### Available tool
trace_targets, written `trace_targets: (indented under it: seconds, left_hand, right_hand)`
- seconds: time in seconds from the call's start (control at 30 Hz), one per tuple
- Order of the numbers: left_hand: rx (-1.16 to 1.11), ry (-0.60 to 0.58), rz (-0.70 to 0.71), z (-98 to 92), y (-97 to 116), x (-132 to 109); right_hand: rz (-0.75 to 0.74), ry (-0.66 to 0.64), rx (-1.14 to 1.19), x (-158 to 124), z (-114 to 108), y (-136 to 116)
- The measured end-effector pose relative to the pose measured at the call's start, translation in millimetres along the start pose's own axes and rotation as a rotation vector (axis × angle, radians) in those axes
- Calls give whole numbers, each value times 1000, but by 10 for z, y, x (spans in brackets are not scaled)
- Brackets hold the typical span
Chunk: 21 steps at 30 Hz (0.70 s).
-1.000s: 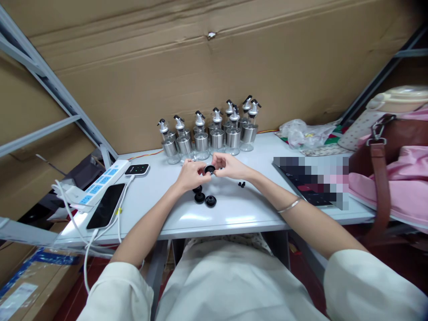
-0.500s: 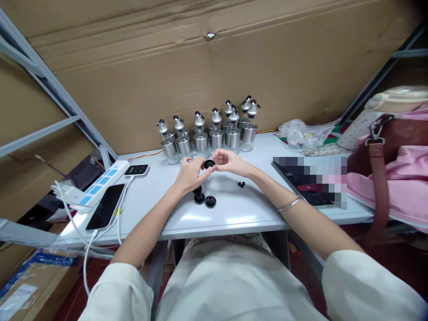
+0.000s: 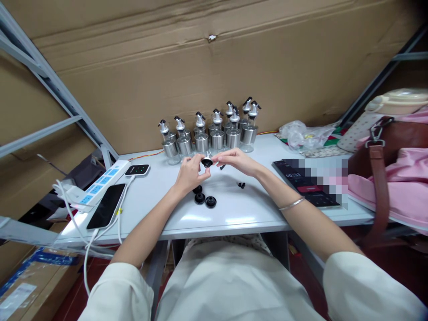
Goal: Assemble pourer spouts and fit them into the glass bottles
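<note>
Our left hand [image 3: 190, 173] and right hand [image 3: 236, 161] pinch one black pourer cap [image 3: 207, 162] in a shared grip above the counter [image 3: 234, 214]; capped oil bottles [image 3: 217, 137] stand beyond it, loose caps [image 3: 210, 201] wait beneath, seemingly unfinished

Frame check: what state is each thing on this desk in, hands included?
left hand: fingertips pinch the black cap
right hand: fingertips on the same cap, from the other side
black cap: held above the table, between both hands
loose caps: lying on the table, untouched
bottles: upright, spouts fitted, in a row
phone: flat, screen dark
small device: green lights lit
</note>
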<state>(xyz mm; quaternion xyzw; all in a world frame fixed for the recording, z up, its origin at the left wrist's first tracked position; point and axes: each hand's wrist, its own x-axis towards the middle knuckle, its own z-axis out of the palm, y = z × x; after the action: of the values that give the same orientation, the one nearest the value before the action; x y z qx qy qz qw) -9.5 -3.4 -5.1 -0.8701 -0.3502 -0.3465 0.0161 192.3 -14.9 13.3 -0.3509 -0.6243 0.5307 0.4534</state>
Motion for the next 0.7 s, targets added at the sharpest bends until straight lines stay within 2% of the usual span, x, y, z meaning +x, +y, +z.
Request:
trace_targets:
  seconds: [0.13,0.27,0.47,0.7]
  left_hand:
    - [-64,50,118,11,-28,-11]
    - [-127,2,176,-14,-46,-7]
    - [-207,-99,157,-85,-9,1]
    - [-198,-97,94,-96,12,2]
  right_hand:
    - [18,11,39,0,-16,-5]
    - [13,23,52,13,-21,1]
    - [4,32,55,0,-8,-4]
    - [11,24,35,5,-8,5]
